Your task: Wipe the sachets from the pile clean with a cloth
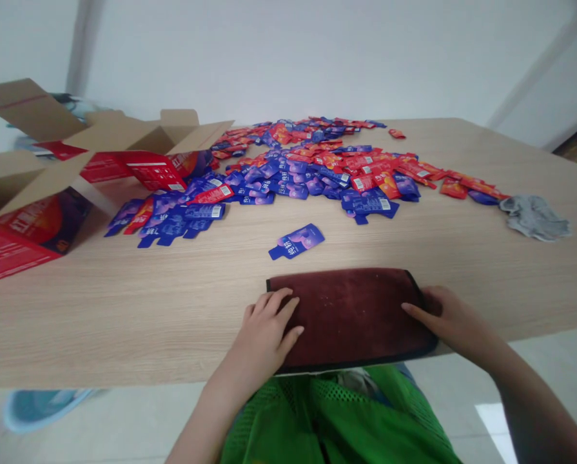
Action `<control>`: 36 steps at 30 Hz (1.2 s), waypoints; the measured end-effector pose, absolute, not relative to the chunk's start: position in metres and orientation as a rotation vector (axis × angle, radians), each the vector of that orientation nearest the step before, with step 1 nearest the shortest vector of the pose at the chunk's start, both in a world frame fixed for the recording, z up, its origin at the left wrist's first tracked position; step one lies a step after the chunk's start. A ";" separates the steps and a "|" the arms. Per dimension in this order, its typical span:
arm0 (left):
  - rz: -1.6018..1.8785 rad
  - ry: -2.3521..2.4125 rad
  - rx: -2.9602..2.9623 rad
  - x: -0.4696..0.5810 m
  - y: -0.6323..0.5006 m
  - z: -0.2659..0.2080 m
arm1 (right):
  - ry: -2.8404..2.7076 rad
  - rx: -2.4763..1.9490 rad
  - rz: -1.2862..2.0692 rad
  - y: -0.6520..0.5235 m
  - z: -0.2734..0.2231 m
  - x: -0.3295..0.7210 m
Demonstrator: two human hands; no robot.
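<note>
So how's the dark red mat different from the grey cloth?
The dark red mat lies mostly flat; the grey cloth is crumpled. The mat is bigger than the cloth. The mat has black edging; none shows on the cloth. Both are on the wooden-looking table.

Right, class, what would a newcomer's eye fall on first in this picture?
Most likely the sprawl of red and blue packets over the far part of the table. Next, probably, the dark red mat at the near edge, with the left hand and the right hand at its two ends. The open red boxes stand out too, at the left.
</note>
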State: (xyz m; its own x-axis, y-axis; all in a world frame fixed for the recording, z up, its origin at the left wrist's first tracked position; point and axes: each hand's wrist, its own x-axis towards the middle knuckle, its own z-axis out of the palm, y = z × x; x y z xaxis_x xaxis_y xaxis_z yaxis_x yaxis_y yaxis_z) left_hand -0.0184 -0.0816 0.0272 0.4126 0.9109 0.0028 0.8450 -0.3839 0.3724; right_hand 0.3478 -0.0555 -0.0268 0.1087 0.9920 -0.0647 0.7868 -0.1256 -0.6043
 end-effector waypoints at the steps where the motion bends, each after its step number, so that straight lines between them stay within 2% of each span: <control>1: 0.283 1.524 2.345 -0.017 -0.080 0.022 | -1.762 -1.961 0.740 -0.052 -0.024 0.348; 4: 0.369 1.481 2.300 -0.019 -0.078 0.013 | -1.679 -1.917 0.956 -0.043 -0.002 0.335; 8: 0.565 1.366 2.174 -0.030 -0.074 0.011 | -1.546 -1.598 0.837 -0.041 0.037 0.271; 10: 0.665 1.369 2.073 -0.038 -0.072 0.010 | -1.739 -1.367 0.849 -0.045 0.047 0.227; 12: 0.788 1.475 1.997 -0.048 -0.071 0.008 | -2.072 -1.178 1.016 -0.051 0.046 0.189; 14: 0.875 1.618 1.962 -0.059 -0.070 0.004 | -2.222 -1.110 1.077 -0.054 0.040 0.166; 18: 0.834 1.712 1.950 -0.068 -0.068 -0.003 | -2.172 -1.148 1.037 -0.054 0.029 0.165; 23: 0.684 1.842 1.973 -0.053 -0.056 -0.001 | -2.091 -1.443 0.555 -0.050 0.013 0.188; 28: 0.500 1.801 2.027 -0.033 -0.048 0.011 | -2.053 -1.584 0.535 -0.048 -0.008 0.194; 32: 0.592 1.789 1.862 -0.020 -0.050 0.009 | -1.987 -1.507 0.594 -0.050 -0.008 0.193; 36: 0.838 1.606 1.663 -0.013 -0.051 0.015 | -1.715 -1.542 0.563 -0.047 -0.004 0.207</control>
